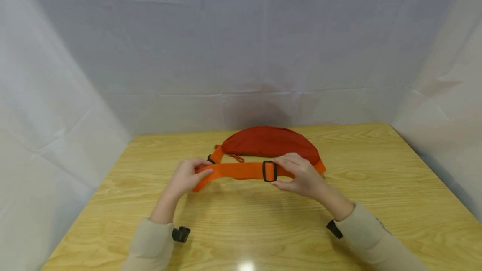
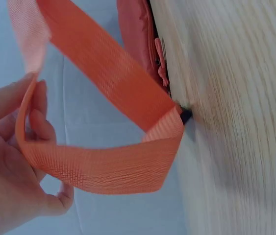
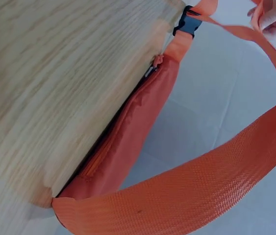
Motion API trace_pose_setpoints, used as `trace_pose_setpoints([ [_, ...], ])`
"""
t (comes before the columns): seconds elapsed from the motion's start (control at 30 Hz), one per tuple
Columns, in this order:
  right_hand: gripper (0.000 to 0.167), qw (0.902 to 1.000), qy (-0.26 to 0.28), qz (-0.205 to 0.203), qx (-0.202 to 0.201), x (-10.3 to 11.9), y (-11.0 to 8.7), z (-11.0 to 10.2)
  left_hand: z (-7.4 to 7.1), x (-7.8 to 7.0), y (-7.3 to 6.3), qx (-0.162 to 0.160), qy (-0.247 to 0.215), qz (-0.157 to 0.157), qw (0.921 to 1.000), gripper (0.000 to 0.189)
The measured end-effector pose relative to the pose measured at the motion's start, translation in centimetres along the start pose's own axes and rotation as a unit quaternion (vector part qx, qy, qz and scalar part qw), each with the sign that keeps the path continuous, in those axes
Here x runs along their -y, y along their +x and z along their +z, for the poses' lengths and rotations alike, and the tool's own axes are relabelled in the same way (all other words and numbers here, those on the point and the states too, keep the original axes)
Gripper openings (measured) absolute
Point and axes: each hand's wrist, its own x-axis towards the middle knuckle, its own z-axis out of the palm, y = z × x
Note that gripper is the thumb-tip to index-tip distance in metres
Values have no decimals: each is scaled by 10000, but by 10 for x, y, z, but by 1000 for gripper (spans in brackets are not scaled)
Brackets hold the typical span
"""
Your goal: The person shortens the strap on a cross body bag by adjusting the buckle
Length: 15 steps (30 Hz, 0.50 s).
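A red waist pack (image 1: 269, 142) lies on the table with its curved top toward the back. Its orange webbing strap (image 1: 239, 170) is lifted in front of it, stretched between both hands. My left hand (image 1: 186, 177) holds the strap near its left bend, thumb in front; the left wrist view shows the webbing looping through the fingers (image 2: 42, 117). With thumb and fingertips, my right hand (image 1: 301, 177) pinches the black slide adjuster (image 1: 265, 171) on the strap. A black side-release buckle (image 3: 189, 23) joins strap and pack at the left end, fastened.
The wooden table (image 1: 233, 225) carries the pack near its back edge. White cloth (image 1: 241, 53) hangs behind and on both sides. An orange cord zip pull (image 1: 238, 158) dangles from the pack's front. Black wrist-worn pieces (image 1: 181, 234) show at both sleeves.
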Motion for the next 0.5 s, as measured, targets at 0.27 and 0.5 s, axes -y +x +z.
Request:
trace_pose_setpoints([
  [0.27,49,9996,-132,164,182,-4,-4,1,12,-13,4,252,103,95,9996,23],
  [0.5,49,9995,-164,175,204,-4,-4,1,19,-25,7,172,-47,322,9993,31],
])
